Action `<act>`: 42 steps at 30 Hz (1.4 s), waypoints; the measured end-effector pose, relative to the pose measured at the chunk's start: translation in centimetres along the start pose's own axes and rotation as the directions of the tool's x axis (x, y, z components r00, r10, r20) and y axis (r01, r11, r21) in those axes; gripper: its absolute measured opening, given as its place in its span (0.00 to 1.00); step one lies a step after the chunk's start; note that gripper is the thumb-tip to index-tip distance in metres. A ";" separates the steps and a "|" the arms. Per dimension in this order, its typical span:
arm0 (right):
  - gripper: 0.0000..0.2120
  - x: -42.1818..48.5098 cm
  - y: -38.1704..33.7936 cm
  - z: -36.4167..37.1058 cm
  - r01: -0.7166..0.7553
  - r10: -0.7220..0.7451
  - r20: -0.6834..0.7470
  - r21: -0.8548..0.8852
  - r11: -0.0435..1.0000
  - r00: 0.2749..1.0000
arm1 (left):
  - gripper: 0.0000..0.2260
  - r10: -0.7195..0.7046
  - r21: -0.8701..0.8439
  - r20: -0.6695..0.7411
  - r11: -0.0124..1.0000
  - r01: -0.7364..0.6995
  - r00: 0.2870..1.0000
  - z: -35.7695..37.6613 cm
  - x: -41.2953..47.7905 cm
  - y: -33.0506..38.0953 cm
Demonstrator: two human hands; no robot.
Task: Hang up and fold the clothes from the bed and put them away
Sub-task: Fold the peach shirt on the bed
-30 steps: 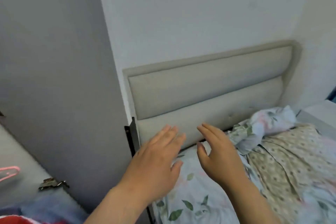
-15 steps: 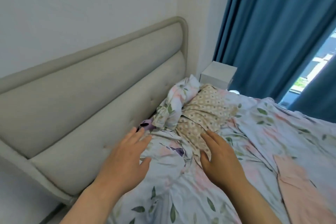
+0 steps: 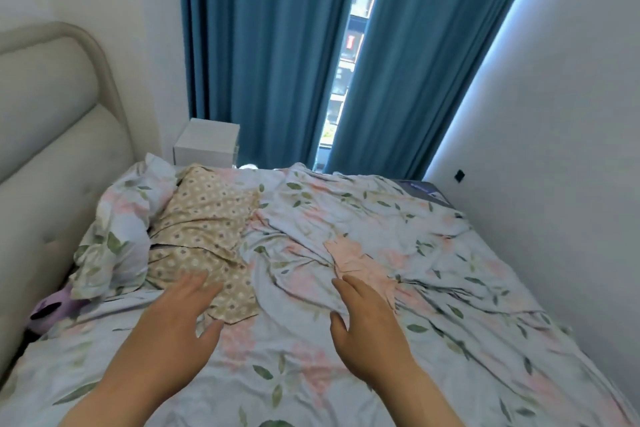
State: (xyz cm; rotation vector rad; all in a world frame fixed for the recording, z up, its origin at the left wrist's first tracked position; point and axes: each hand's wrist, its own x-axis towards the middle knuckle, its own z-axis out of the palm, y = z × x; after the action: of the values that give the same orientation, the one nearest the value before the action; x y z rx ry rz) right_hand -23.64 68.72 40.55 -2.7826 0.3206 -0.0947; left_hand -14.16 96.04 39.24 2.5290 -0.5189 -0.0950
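Observation:
A beige dotted garment lies crumpled on the floral bed cover, towards the head of the bed. A small peach-pink garment lies flat near the middle of the bed. My left hand hovers with straight fingers over the near edge of the beige garment and holds nothing. Just short of the pink garment, my right hand is spread out and empty, fingertips close to its near edge.
A padded grey headboard runs along the left. A floral pillow lies against it, with a purple item beside it. A white nightstand stands by blue curtains. A white wall borders the right side.
The view has swung right from the wardrobe and headboard to the whole bed. Both hands stay raised and empty, now over the two garments.

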 end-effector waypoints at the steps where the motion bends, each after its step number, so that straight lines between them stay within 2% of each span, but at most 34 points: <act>1: 0.27 -1.1 0.9 -0.2 -0.041 0.041 0.003 0.001 0.999 0.999 | 0.26 0.015 -0.002 0.032 1.000 -0.015 0.999 0.5 0.3 0.6; 11: 0.26 -7.6 9.6 -2.5 -0.327 0.327 -0.086 0.021 0.945 0.941 | 0.30 0.226 -0.025 0.205 0.974 -0.226 0.952 4.7 3.3 8.0; 18: 0.26 -8.5 17.9 -2.7 -0.415 0.420 -0.063 0.076 0.907 0.905 | 0.30 0.258 -0.016 0.290 0.964 -0.265 0.922 10.8 6.4 14.2; 24: 0.26 -6.5 28.3 -2.1 -0.470 0.472 0.017 0.138 0.872 0.881 | 0.32 0.250 -0.015 0.363 0.965 -0.263 0.898 19.6 9.5 20.5; 29: 0.26 -3.9 36.9 0.4 -0.479 0.468 0.106 0.152 0.864 0.877 | 0.32 0.170 0.024 0.414 0.980 -0.197 0.894 27.9 12.8 24.0; 34: 0.25 -1.7 44.0 4.9 -0.512 0.471 0.220 0.201 0.835 0.854 | 0.32 0.072 0.015 0.502 0.996 -0.092 0.862 36.1 14.4 24.3; 38: 0.25 -0.2 48.6 9.2 -0.630 0.560 0.290 0.343 0.697 0.776 | 0.31 -0.031 -0.058 0.588 0.995 0.080 0.808 42.1 14.6 22.6; 42: 0.24 1.7 52.0 15.2 -0.672 0.573 0.353 0.351 0.652 0.740 | 0.29 -0.107 -0.057 0.637 0.981 0.186 0.763 47.7 15.3 19.4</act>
State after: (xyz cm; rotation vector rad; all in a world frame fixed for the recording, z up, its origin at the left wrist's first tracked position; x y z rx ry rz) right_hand -31.31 25.56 8.74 -2.0399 1.0438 0.2657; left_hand -14.92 51.09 9.81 2.3716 -0.5390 -1.0398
